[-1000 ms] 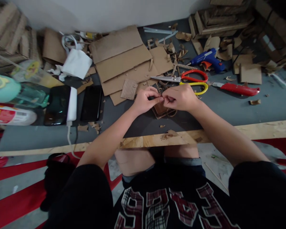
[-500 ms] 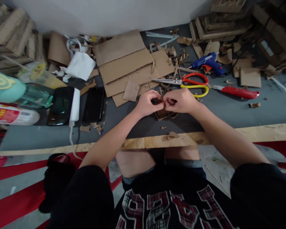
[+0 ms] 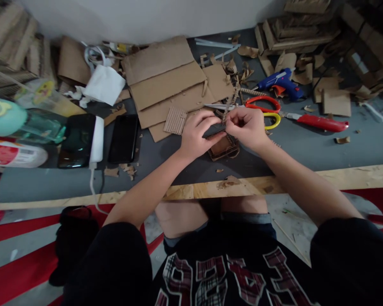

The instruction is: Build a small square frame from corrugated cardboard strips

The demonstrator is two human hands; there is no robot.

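Pinching dark strip [image 3: 214, 130], both hands [image 3: 225, 129]

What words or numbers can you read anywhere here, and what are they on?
"92" or the like: big plaid figures on the black shirt, cut off by the picture's edge, so not sure.
White bottle with a red and yellow label: print too blurred to read.
Clear bag with a yellow round sign: no letters to make out.
Scissors, blue glue gun, red knife: no readable marks.
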